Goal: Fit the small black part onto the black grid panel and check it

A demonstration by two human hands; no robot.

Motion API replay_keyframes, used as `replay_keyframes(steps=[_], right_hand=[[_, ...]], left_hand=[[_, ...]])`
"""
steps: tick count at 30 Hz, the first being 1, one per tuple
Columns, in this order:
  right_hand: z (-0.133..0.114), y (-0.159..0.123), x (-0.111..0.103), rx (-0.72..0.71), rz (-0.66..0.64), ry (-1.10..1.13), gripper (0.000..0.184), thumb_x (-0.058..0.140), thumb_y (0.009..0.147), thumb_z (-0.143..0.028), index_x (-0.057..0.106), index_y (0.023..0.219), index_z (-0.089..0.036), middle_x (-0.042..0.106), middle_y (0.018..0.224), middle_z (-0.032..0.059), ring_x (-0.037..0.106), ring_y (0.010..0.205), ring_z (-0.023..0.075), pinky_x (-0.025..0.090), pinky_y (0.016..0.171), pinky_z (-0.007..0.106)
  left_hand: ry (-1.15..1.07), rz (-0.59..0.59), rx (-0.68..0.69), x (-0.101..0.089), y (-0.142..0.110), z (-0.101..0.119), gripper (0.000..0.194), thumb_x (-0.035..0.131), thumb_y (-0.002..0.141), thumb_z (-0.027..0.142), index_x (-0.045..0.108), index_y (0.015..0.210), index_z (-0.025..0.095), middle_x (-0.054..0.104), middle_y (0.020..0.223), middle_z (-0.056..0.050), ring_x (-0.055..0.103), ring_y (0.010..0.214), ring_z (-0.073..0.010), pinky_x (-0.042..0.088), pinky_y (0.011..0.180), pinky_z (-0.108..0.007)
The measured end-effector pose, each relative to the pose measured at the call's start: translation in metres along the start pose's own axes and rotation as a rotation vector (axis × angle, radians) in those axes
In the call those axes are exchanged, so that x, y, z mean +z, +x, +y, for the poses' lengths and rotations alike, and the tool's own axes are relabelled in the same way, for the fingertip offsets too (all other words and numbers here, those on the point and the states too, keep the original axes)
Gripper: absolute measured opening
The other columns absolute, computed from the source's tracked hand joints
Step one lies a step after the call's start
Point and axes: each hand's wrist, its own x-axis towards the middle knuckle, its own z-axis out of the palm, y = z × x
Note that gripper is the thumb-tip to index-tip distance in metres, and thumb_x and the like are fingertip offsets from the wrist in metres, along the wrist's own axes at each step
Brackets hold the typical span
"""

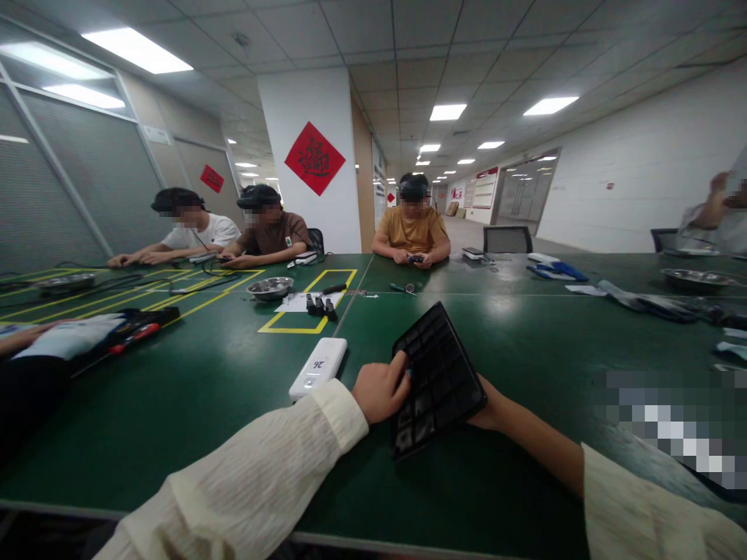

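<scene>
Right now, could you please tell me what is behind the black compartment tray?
The right hand shows partly behind the tray; its fingertips and some green tabletop are covered.

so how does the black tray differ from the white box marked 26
Colour and surface: the black tray is divided into small compartments, while the white box has a smooth top with a handwritten number.
Pose: the black tray is tilted, held by the right hand; the white box lies flat on the green table.
Size: the black tray looks larger than the white box.
Both are roughly rectangular.
</scene>
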Motion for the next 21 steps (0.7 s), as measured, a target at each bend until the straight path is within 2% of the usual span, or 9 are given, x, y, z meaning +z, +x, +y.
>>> replay_keyframes(steps=[5,11,21], right_hand=[[-0.0033,-0.0016,-0.0038,0.004,-0.037,0.014,0.039,0.052,0.08,-0.023,0.063,0.116,-0.015,0.063,0.12,0.011,0.057,0.113,0.0284,0.042,0.102,0.043],[0.0018,-0.0038,0.0002,0.006,-0.024,0.015,0.038,0.052,0.08,-0.022,0.063,0.116,-0.023,0.066,0.114,0.0058,0.059,0.11,0.0252,0.044,0.1,0.042],[0.0027,-0.0025,-0.0003,-0.019,-0.044,-0.02,0.036,0.053,0.078,-0.02,0.064,0.113,-0.018,0.066,0.115,0.0088,0.058,0.111,0.0268,0.043,0.101,0.043]], left_hand=[[0.027,-0.007,0.029,0.001,0.0005,-0.0017,0.03,0.025,0.095,0.035,0.048,0.106,0.02,0.068,0.078,-0.005,0.064,0.072,-0.0198,0.037,0.061,-0.028],[0.003,-0.003,0.02,0.0015,0.0033,-0.0025,0.038,0.017,0.097,0.04,0.051,0.097,0.022,0.068,0.076,-0.005,0.064,0.07,-0.0197,0.033,0.058,-0.028],[0.025,-0.023,-0.037,0.0008,0.0038,-0.0002,0.04,0.018,0.097,0.041,0.053,0.095,0.021,0.069,0.08,-0.006,0.065,0.074,-0.0204,0.034,0.058,-0.027]])
